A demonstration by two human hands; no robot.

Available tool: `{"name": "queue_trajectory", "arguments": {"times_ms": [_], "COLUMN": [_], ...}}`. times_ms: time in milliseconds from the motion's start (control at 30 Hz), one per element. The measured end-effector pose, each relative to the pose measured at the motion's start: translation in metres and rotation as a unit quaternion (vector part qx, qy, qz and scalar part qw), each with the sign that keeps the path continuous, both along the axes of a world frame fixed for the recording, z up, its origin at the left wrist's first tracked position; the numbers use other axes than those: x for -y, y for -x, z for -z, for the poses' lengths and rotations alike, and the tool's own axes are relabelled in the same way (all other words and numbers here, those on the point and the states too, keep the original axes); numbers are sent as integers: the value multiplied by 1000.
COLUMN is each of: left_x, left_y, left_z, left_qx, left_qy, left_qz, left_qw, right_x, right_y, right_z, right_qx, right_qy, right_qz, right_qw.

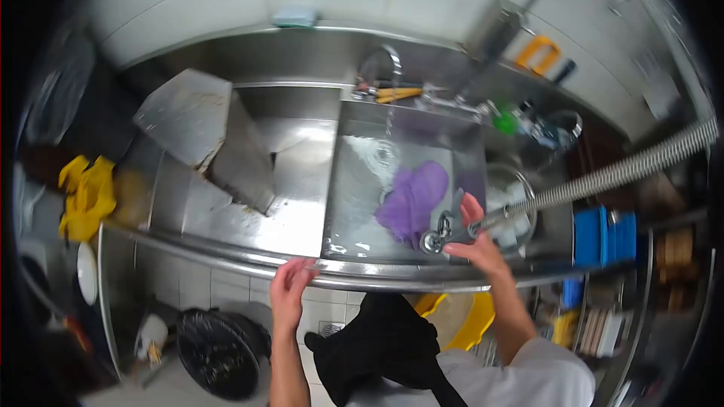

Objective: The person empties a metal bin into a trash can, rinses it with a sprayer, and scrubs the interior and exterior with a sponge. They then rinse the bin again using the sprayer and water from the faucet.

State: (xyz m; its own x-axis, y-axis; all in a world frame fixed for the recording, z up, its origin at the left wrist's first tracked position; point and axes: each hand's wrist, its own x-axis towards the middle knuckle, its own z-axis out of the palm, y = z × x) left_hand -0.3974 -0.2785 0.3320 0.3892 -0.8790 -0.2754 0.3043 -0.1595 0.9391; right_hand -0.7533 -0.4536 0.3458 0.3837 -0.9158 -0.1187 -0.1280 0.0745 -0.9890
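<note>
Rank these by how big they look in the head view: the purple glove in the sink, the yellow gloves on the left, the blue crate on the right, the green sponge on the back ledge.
1. Purple rubber glove, largest.
2. Yellow rubber gloves and blue plastic crate look alike; lens distortion at the edges makes ranking unsure.
3. Small green sponge, smallest, though farthest from the camera.

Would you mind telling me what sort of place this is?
Most likely a commercial kitchen's dishwashing area: a deep stainless steel sink with the tap running, and the right hand gripping a spray nozzle on a flexible metal hose.
</note>
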Motion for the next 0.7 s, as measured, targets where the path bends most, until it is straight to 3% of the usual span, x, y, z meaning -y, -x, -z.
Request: {"name": "queue_trajectory", "arguments": {"times_ms": [33,67,133,233,267,300,433,533,700], "left_x": [14,32,66,113,130,149,202,215,209], "left_y": [-2,-1,4,3,0,-9,-46,-71,-103], "left_z": [5,3,4,21,23,23,32,27,47], "left_qx": [-34,-66,-136,-275,-303,-331,-308,-314,-344], "left_qy": [-4,-21,-43,-35,-42,-47,-5,0,-28], "left_qz": [-9,-13,-21,-53,-64,-75,-108,-168,-216], "left_qw": [999,998,990,959,950,939,945,935,913], "right_x": [1,15,30,61,60,60,48,45,38], "right_y": [-21,-39,-67,-106,-122,-137,-159,-161,-184], "right_z": [12,16,17,2,-22,-55,-160,-198,-216], "right_qx": [46,55,116,136,183,187,440,504,524], "right_qy": [26,22,-41,11,91,91,345,342,297], "right_qz": [61,33,135,133,137,127,29,6,62], "right_qw": [997,998,983,982,969,970,828,793,796]}}
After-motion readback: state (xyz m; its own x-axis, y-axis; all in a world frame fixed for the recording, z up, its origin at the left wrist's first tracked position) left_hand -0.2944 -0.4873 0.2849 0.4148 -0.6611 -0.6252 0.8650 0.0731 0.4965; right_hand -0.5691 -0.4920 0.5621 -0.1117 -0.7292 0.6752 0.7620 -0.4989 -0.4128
